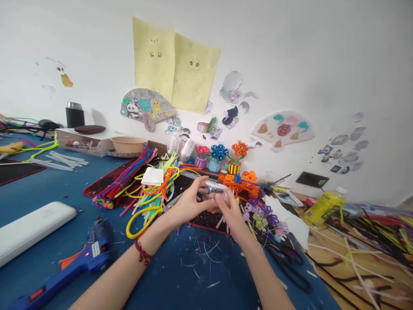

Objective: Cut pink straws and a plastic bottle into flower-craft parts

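Observation:
Both hands meet over the middle of the desk around a small clear plastic container (214, 186) with a white rim or lid. My left hand (191, 200) is curled round its left side, fingers behind and thumb in front. From the right, my right hand (230, 210) grips it too, fingertips pressed at the front. What is inside the container is hard to make out. Behind the hands stand little pots of pipe-cleaner flowers: a pink one (201, 156), a blue one (218, 157) and an orange one (238, 157).
A blue glue gun (77, 262) with a red light lies at left, near a long white case (35, 230). Bundled pipe cleaners (124, 178) lie behind. Black-handled scissors (287, 262), purple flowers (267, 217) and a yellow bottle (324, 207) are at right.

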A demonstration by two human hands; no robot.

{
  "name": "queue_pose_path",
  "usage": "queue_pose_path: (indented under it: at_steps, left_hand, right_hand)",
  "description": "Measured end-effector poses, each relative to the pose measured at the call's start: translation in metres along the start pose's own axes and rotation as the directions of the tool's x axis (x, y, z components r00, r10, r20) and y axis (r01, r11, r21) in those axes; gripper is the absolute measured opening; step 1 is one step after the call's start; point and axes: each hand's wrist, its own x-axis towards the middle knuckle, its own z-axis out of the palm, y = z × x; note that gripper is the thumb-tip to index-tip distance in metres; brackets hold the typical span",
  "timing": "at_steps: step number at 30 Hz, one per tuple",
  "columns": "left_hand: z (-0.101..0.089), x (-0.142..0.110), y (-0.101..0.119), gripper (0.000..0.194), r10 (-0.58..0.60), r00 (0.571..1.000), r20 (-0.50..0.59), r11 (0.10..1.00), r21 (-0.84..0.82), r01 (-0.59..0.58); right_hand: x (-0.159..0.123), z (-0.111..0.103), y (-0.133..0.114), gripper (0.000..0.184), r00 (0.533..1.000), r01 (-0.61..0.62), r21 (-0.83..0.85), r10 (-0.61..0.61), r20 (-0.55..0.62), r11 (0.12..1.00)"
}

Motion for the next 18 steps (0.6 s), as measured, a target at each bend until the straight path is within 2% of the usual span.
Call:
queue_pose_path:
  at_steps: [4, 7, 8, 10, 12, 14, 16, 18]
  left_hand:
    - [0.0, 0.001, -0.006, 0.064, -0.007, 1.0, 0.002, 1.0, 0.015, 0.007]
    - [-0.002, 0.001, -0.012, 0.069, -0.009, 1.0, 0.03, 0.999, 0.051, 0.007]
    - [-0.002, 0.001, -0.013, 0.071, -0.022, 0.999, 0.029, 0.996, 0.092, 0.019]
    - [-0.003, 0.001, -0.015, 0.073, -0.056, 0.998, 0.007, 0.972, 0.23, 0.052]
    - [-0.002, 0.0, -0.014, 0.072, -0.063, 0.998, -0.015, 0.913, 0.402, 0.064]
    - [-0.001, -0.001, -0.013, 0.069, -0.028, 1.0, -0.003, 0.834, 0.551, 0.025]
    - [0.001, -0.003, -0.012, 0.07, 0.013, 0.999, 0.03, 0.758, 0.651, -0.03]
    - [0.002, -0.005, -0.011, 0.07, 0.028, 0.998, 0.063, 0.687, 0.724, -0.065]
  right_hand:
    - [-0.001, 0.001, -0.001, 0.05, 1.0, -0.005, -0.016, 0.005, 0.018, 1.0]
    - [0.0, -0.009, -0.007, 0.052, 0.999, 0.024, -0.105, -0.019, 0.049, 0.994]
    - [0.001, -0.014, -0.009, 0.052, 0.999, 0.047, -0.141, -0.045, 0.015, 0.989]
    - [0.003, -0.029, -0.015, 0.052, 0.981, 0.092, -0.194, -0.122, -0.152, 0.977]
    - [0.005, -0.045, -0.019, 0.049, 0.915, 0.11, -0.242, -0.193, -0.355, 0.964]
    - [0.005, -0.058, -0.023, 0.043, 0.829, 0.067, -0.335, -0.239, -0.506, 0.94]
    - [0.003, -0.068, -0.025, 0.035, 0.761, -0.014, -0.427, -0.267, -0.591, 0.904]
    - [-0.001, -0.075, -0.027, 0.029, 0.723, -0.092, -0.488, -0.278, -0.632, 0.868]
